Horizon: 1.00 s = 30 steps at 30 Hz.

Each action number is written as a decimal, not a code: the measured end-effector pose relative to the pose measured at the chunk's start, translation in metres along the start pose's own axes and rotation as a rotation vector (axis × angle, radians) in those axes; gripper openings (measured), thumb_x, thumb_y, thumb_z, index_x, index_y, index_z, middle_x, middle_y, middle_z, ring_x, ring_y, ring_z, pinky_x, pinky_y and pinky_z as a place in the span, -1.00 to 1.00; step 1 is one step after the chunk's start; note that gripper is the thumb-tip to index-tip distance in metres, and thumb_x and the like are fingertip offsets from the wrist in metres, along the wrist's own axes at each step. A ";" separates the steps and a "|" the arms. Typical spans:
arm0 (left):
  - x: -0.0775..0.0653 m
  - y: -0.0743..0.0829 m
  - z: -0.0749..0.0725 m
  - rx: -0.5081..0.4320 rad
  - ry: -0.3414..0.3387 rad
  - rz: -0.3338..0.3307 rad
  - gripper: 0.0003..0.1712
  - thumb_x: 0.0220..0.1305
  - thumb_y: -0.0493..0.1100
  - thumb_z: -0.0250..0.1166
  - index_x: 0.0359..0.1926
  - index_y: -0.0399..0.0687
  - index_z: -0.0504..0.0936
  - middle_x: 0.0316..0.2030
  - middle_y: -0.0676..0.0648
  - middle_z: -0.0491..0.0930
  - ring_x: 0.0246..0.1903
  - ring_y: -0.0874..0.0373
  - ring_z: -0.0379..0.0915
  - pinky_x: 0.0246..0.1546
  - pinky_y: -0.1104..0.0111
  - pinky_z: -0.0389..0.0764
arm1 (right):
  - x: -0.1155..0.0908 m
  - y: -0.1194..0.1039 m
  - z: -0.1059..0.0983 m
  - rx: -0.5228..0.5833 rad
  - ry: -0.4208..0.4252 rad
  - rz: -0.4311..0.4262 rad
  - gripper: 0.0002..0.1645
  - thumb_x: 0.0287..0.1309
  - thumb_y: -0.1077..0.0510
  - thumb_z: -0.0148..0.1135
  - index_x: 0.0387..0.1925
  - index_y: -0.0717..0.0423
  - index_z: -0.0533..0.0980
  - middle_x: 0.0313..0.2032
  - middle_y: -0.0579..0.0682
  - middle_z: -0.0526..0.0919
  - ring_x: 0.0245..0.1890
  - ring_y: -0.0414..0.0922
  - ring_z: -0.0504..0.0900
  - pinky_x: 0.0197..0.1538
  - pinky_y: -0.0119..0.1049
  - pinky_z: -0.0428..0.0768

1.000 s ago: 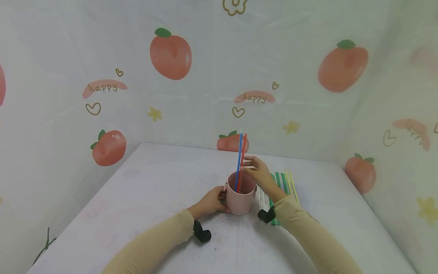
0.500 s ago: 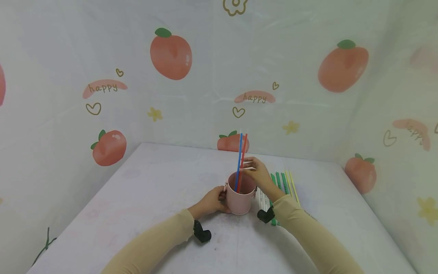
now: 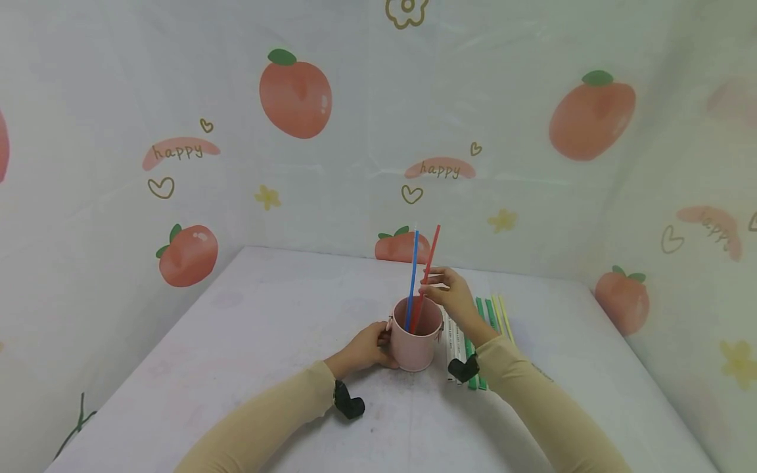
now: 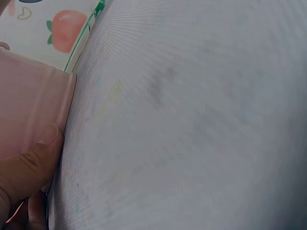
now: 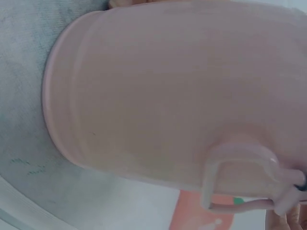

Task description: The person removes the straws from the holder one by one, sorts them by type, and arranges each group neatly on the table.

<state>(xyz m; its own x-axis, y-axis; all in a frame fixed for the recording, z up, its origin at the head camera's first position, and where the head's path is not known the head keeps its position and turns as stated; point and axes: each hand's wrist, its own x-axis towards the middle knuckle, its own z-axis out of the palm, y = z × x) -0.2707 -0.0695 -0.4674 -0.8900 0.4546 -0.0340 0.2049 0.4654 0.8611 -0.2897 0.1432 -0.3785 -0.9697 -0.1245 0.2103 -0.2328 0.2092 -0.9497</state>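
Observation:
A pink cup (image 3: 416, 345) stands on the white table (image 3: 266, 341) with a blue straw (image 3: 412, 276) and a red straw (image 3: 427, 272) in it. My left hand (image 3: 368, 347) grips the cup's left side; its thumb (image 4: 29, 165) presses the pink wall (image 4: 29, 103) in the left wrist view. My right hand (image 3: 451, 295) pinches the red straw above the rim, and the straw leans right. The right wrist view is filled by the cup's side (image 5: 168, 91) and its small lug (image 5: 240, 177).
Several green, yellow and white straws (image 3: 481, 322) lie on the table right of the cup, partly under my right forearm. Printed peach-pattern sheets wall in the table at back and sides. Bare tabletop lies left and front.
My right hand has tilted the red straw's top to the right, away from the blue straw. The left hand and cup have stayed put.

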 end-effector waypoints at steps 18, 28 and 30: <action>-0.001 0.000 0.000 -0.008 0.006 0.014 -0.12 -0.16 -0.35 0.57 0.24 -0.33 0.37 0.13 -0.25 0.47 0.16 -0.16 0.45 0.24 0.09 0.51 | 0.003 -0.028 -0.028 0.275 0.069 -0.035 -0.64 0.21 0.33 0.24 0.02 0.12 0.40 -0.12 0.04 0.54 -0.19 -0.12 0.69 -0.10 -0.22 0.74; -0.003 0.002 0.000 -0.004 0.008 0.011 -0.09 -0.15 -0.34 0.57 0.27 -0.34 0.34 0.14 -0.25 0.47 0.16 -0.15 0.44 0.24 0.09 0.50 | 0.002 -0.041 -0.051 0.324 0.123 -0.097 -0.70 0.23 0.29 0.23 -0.06 -0.03 0.42 -0.16 -0.04 0.56 -0.24 -0.24 0.68 -0.14 -0.29 0.74; -0.002 0.002 0.000 -0.004 0.009 0.007 -0.08 -0.15 -0.34 0.57 0.27 -0.34 0.34 0.15 -0.25 0.47 0.17 -0.15 0.44 0.25 0.09 0.50 | 0.001 -0.043 -0.055 0.341 0.141 -0.109 -0.69 0.22 0.31 0.23 -0.05 -0.02 0.43 -0.17 -0.03 0.56 -0.25 -0.22 0.68 -0.16 -0.29 0.75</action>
<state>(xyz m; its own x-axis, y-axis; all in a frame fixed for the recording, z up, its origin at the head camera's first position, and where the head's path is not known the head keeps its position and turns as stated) -0.2680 -0.0695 -0.4660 -0.8923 0.4508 -0.0237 0.2093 0.4596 0.8631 -0.2847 0.1878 -0.3246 -0.9467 0.0111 0.3220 -0.3204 -0.1360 -0.9375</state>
